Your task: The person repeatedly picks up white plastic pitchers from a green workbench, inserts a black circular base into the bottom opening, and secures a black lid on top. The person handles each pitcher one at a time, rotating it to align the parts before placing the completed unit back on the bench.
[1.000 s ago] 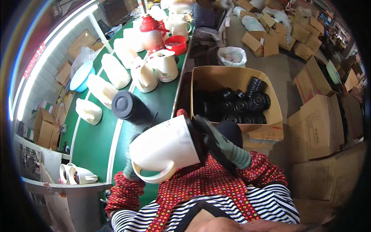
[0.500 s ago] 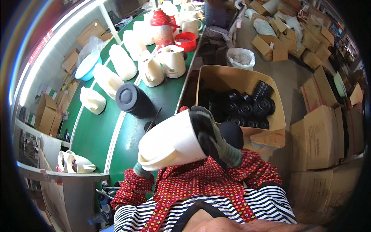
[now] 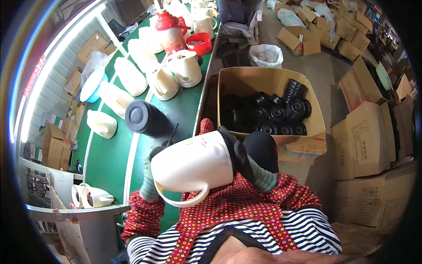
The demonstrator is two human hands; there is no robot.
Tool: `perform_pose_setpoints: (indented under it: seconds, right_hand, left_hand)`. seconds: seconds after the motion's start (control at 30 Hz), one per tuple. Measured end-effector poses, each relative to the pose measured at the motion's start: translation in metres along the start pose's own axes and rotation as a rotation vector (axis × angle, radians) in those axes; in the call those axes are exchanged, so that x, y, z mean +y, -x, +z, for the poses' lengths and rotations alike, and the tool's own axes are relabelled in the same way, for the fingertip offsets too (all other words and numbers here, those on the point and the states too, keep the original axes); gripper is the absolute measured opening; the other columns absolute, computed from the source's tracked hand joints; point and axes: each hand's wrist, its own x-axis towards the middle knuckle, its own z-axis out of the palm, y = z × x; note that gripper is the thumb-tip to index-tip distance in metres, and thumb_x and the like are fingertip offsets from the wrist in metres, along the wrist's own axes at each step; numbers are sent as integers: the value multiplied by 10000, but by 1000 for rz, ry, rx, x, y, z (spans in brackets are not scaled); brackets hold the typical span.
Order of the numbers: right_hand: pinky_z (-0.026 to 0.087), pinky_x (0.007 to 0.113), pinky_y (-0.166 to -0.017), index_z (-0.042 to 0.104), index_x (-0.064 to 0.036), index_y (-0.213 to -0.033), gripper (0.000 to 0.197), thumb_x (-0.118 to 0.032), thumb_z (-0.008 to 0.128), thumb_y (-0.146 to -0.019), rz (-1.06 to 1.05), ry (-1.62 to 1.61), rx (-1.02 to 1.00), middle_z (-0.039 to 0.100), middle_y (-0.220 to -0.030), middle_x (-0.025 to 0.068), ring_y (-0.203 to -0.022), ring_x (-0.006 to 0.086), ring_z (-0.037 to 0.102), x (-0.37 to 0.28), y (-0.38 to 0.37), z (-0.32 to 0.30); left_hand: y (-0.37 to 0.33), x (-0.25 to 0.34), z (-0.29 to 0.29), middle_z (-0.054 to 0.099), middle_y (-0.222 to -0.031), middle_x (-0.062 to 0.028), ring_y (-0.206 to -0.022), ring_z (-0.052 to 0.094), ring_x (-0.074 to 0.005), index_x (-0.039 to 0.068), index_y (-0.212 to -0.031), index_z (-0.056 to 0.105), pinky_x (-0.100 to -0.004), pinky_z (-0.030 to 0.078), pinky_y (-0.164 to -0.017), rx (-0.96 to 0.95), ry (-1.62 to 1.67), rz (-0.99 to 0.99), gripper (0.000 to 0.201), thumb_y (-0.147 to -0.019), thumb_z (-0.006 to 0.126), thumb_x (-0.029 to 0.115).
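A white jug-shaped thermos body [image 3: 193, 160] with a looped handle lies sideways in front of my chest. My right hand [image 3: 238, 154], in a grey-green glove with dark fingers, is wrapped round its right end. At the other end my left hand [image 3: 151, 169], gloved alike, grips the jug; its fingers are partly hidden behind it. Beyond the jug, a dark grey cylinder [image 3: 147, 118] with a round ringed end leans on the green table. A thin black rod [image 3: 172, 134] sticks up just behind the jug.
Several white jugs [image 3: 131, 77], a red-topped thermos [image 3: 169, 33] and a red bowl [image 3: 199, 43] stand on the green table [image 3: 145, 158]. Right of it, an open carton [image 3: 312, 99] holds black round parts [image 3: 277, 113]. More cartons [image 3: 362, 141] stack at the right. A person [image 3: 233, 11] sits at the far end.
The jug has rolled in my hands, so its handle loop now shows below and a printed patch above. My left hand has come into view at its left end. The view has shifted slightly.
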Motion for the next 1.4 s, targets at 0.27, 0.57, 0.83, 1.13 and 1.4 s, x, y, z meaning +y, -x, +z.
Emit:
perform_pose_setpoints:
  seconds: [0.27, 0.57, 0.83, 1.13, 1.4]
  right_hand:
    - [245, 675, -1217, 501, -137, -1561, 1074, -661, 859, -695, -554, 1160, -546, 299, -1639, 319, -1508, 569, 261, -113, -32, 57]
    - [334, 474, -1219, 492, -30, -1531, 732, -397, 691, -930, -332, 432, -23, 418, -1581, 223, -1479, 361, 417, -59, -21, 43]
    - [378, 423, -1219, 384, -29, -1593, 646, -283, 623, -1049, -118, 127, 146, 485, -1565, 155, -1451, 290, 472, 14, 5, -9]
    - [303, 573, -1226, 483, -212, -1598, 1019, -484, 929, -723, -222, 1227, -371, 351, -1631, 241, -1481, 472, 375, -76, -31, 52]
    - [308, 578, -1209, 561, -193, -1509, 885, -442, 905, -733, -113, 1418, -365, 334, -1622, 280, -1478, 490, 365, -94, -21, 50]
  left_hand:
    - [6, -54, 44, 507, -1591, -145, -1427, 530, -291, 52, -1603, 402, -428, 430, -1195, -241, 189, -34, 563, -1115, 542, 297]
    - [11, -55, -5, 529, -1580, -144, -1423, 539, -296, 64, -1611, 406, -432, 419, -1210, -176, 382, 35, 557, -1120, 544, 290]
    - [-29, 38, 1, 691, -1092, -221, -1033, 694, -409, 53, -1077, 729, -466, 560, -894, 221, -1114, 381, 282, -823, 756, 171]
    - [-39, 76, 52, 582, -1268, -216, -1156, 631, -405, 105, -1316, 627, -473, 551, -916, -30, -1244, 398, 618, -759, 874, 207]
    - [-15, 70, 54, 300, -1660, -284, -1534, 235, -573, 150, -1341, 680, -699, 242, -1223, -315, -1348, 605, 834, -627, 964, 475]
